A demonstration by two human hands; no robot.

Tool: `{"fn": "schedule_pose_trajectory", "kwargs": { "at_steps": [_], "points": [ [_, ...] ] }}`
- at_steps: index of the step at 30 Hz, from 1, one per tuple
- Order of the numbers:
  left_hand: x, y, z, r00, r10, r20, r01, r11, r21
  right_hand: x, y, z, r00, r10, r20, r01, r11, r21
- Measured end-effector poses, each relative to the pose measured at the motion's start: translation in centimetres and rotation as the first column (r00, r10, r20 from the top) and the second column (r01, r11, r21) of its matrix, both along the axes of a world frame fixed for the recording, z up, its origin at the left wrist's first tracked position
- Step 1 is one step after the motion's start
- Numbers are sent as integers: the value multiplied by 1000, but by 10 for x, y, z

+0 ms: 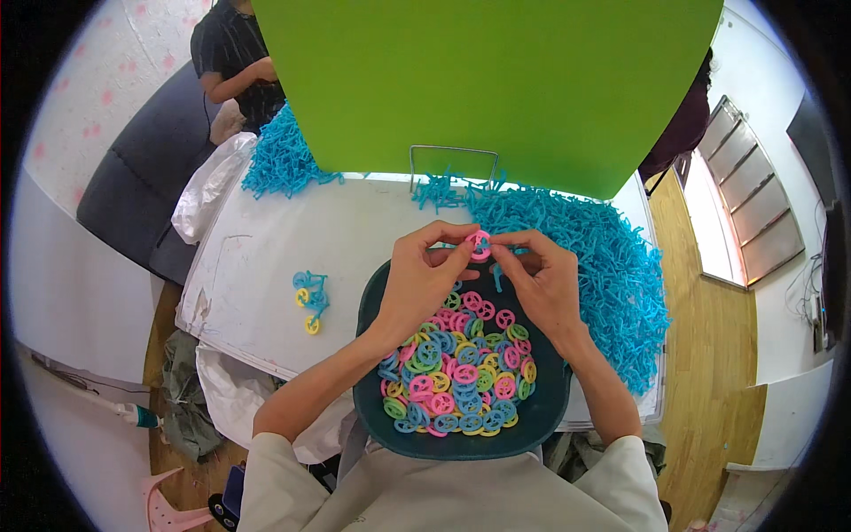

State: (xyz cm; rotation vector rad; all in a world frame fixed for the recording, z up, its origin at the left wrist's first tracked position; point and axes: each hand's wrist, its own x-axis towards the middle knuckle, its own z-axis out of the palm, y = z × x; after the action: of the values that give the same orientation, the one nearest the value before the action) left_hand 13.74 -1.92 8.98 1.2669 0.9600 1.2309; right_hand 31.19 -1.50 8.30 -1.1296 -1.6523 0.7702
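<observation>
Above the far rim of a dark green tub, my two hands meet at a small pink spoked wheel. My left hand pinches the wheel from its left side. Thumb and fingers of my right hand are closed on a blue plastic piece, part of which shows below the fingers and some blue at the wheel's middle. How far the two parts are joined is hidden by my fingertips. Loose pink, blue, green and yellow wheels lie heaped in the tub.
A large pile of blue plastic pieces covers the table's right side; a smaller pile lies far left. Blue pieces with yellow wheels rest on the white table. A green panel stands behind. Another person is far left.
</observation>
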Motion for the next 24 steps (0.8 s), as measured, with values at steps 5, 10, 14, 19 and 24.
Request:
{"fn": "schedule_pose_trajectory", "kwargs": {
  "at_steps": [5, 10, 14, 19, 24],
  "points": [
    [2, -2, -2, 1000, 12, -10, -12, 1000, -5, -2, -4, 2, 998, -53, -41, 50, 994, -92],
    [1, -2, -4, 1000, 12, -27, -12, 999, -32, -4, -6, 5, 997, -69, -21, 66, 987, -149],
    [1, -4, -5, 1000, 26, -13, -28, 994, -102, -3, -7, 8, 996, -69, 48, 75, 988, -131],
    [-1, -3, -5, 1000, 22, 20, -19, 990, -139, -2, -6, 7, 992, -55, 115, 65, 995, -81],
    [-4, 2, -6, 999, -3, 42, 9, 987, -159, -4, -5, 0, 987, -98, 125, 84, 990, 113]
  ]
}}
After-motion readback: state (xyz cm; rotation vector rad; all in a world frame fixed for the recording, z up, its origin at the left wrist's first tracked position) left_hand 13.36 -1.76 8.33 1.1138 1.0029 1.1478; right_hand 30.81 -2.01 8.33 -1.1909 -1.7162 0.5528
